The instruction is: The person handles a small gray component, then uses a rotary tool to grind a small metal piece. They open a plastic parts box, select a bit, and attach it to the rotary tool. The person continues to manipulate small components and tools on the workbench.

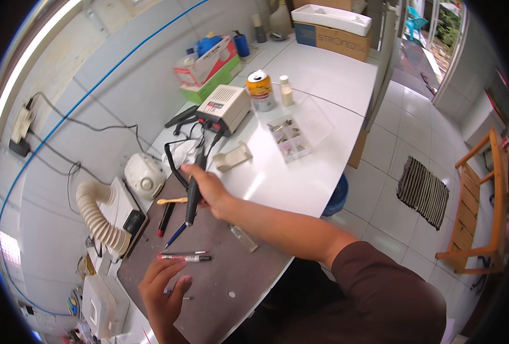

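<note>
My right hand (207, 189) grips a black rotary handpiece (192, 200) with a coiled cord, held over the bench near a cream plastic stand (234, 156). My left hand (164, 289) hovers low over the brown mat (220, 298), fingers bent but apart; a small object partly hidden beneath it cannot be made out. Between my hands lie a red-and-white marker (182, 258), a thin metal tool (188, 252), a blue pen-like tool (177, 234), a black-and-red pen (165, 217) and a wooden-handled brush (168, 201). A clear narrow item (244, 238) lies right of them.
A control box (225, 106), drink can (259, 92), bottle (286, 92) and compartment box (289, 137) stand farther back. Left are a hose unit (96, 215), white device (145, 175) and lidded container (99, 304). A blue bin (337, 195), mat (422, 192) and wooden chair (475, 200) are right.
</note>
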`<act>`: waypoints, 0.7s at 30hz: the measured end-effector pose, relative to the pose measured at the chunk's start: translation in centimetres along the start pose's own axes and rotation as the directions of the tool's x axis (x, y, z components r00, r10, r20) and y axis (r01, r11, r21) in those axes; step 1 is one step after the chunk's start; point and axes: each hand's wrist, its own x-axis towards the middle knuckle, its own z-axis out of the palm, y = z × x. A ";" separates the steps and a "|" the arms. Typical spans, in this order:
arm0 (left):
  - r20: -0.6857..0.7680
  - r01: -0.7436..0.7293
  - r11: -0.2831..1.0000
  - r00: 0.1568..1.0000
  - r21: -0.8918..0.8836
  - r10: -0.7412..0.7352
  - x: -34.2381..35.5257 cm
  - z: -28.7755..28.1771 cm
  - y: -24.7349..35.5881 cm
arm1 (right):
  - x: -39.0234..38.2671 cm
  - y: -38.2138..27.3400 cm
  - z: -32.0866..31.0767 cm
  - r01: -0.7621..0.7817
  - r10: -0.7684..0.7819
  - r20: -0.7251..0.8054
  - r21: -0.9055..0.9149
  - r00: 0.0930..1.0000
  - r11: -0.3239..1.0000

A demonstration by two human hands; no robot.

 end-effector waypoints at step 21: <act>0.371 -0.337 0.938 0.884 0.084 0.284 28.0 18.3 3.9 | 4.0 1.3 -2.1 -0.196 0.161 0.382 0.055 0.910 0.979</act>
